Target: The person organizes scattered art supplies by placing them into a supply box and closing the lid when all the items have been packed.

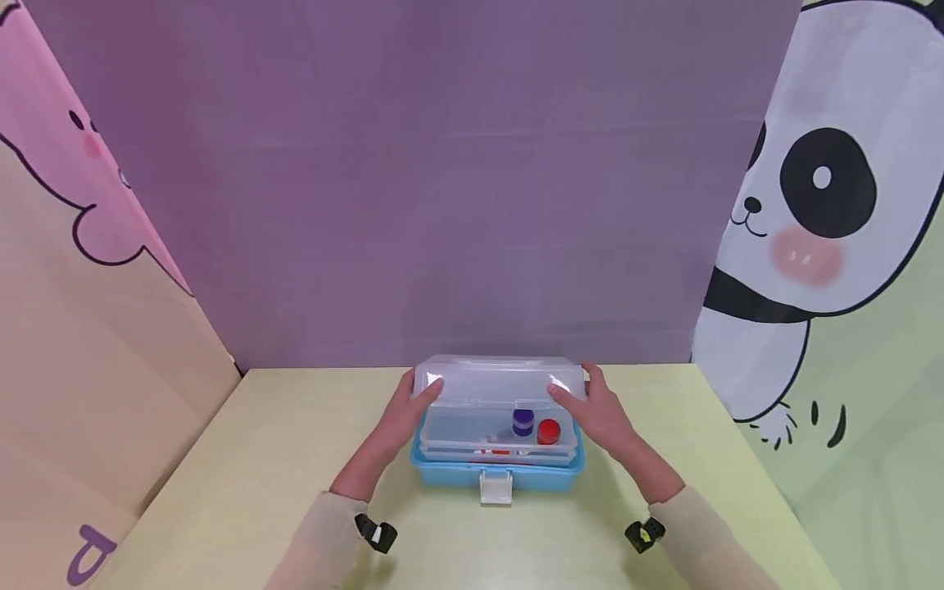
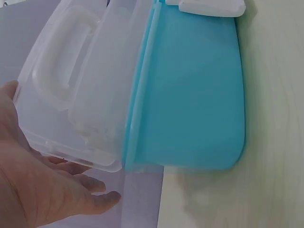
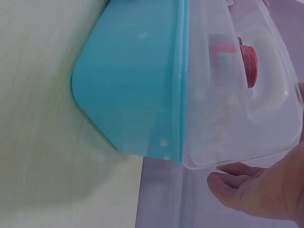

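Observation:
A light-blue storage box [image 1: 457, 476] stands on the table with its clear hinged lid [image 1: 494, 382] raised at the back. My left hand [image 1: 402, 410] grips the lid's left end, thumb in front and fingers behind the edge. At the opposite end my right hand [image 1: 603, 412] holds the lid the same way, thumb on its inner face. A clear tray [image 1: 453, 426] sits in the box. In it are a purple-capped container [image 1: 523, 422] and a red-capped one [image 1: 548, 432]. The left wrist view shows the lid's moulded handle [image 2: 47, 80].
A white latch [image 1: 496, 488] hangs down the box's front. The pale table [image 1: 295, 475] meets a purple backdrop [image 1: 442, 180] close behind the box. Printed panels with a panda [image 1: 804, 270] and a pink figure [image 1: 44, 123] flank the sides.

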### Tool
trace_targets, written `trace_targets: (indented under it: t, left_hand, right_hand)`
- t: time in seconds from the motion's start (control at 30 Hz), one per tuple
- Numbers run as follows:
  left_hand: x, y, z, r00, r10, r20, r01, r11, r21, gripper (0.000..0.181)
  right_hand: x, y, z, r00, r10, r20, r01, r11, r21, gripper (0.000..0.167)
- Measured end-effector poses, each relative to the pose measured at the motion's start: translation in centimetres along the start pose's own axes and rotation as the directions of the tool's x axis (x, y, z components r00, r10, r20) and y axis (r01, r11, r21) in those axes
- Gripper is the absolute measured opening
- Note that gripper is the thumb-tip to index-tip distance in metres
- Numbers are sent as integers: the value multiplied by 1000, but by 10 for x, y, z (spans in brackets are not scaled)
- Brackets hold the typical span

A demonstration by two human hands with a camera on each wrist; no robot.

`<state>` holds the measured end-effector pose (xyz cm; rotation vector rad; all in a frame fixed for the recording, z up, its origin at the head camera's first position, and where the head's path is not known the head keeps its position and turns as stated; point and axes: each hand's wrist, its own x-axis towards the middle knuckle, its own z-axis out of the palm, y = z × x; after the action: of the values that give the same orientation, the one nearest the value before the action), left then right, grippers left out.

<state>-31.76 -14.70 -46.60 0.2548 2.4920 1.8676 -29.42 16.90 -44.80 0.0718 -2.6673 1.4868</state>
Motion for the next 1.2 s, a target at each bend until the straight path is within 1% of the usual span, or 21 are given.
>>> trace_targets:
  t: [0.13, 0.23, 0.4, 0.53, 0.7, 0.87, 1.0, 1.1, 1.2]
  left_hand:
    - [-1, -2, 2, 1000, 20, -17, -20, 1000, 2, 82]
    - [-1, -5, 2, 999, 34, -22, -34, 999, 2, 79]
    - [-4, -10, 2, 997, 69, -20, -69, 997, 25, 78]
    - [-9, -13, 3, 998, 64, -21, -63, 997, 51, 81]
    - [-16, -18, 7, 998, 56, -31, -54, 996, 69, 83]
    - [-22, -21, 8, 998, 57, -20, -56, 997, 60, 82]
    - [-26, -26, 9, 998, 67, -8, -66, 996, 59, 82]
    - [-30, -27, 9, 997, 78, 2, -78, 995, 64, 83]
    - [-33, -27, 9, 996, 84, 7, -84, 994, 68, 82]
  right_hand:
    - [-1, 2, -3, 1000, 5, -1, -5, 1000, -21, 91]
    - [-2, 4, -4, 1000, -10, 2, 10, 999, -39, 91]
    - [-3, 8, -5, 1000, -26, 8, 26, 998, -65, 89]
    - [-5, 13, -5, 999, -38, 18, 40, 996, -75, 89]
    - [-7, 22, -3, 998, -62, 15, 63, 997, -53, 87]
    - [-12, 27, -2, 997, -73, 18, 73, 997, -22, 86]
    - [-17, 29, -1, 995, -96, 30, 96, 995, 19, 84]
    - [-20, 31, -1, 992, -123, 40, 121, 992, 41, 83]
    - [-21, 34, 1, 990, -133, 56, 129, 989, 69, 84]
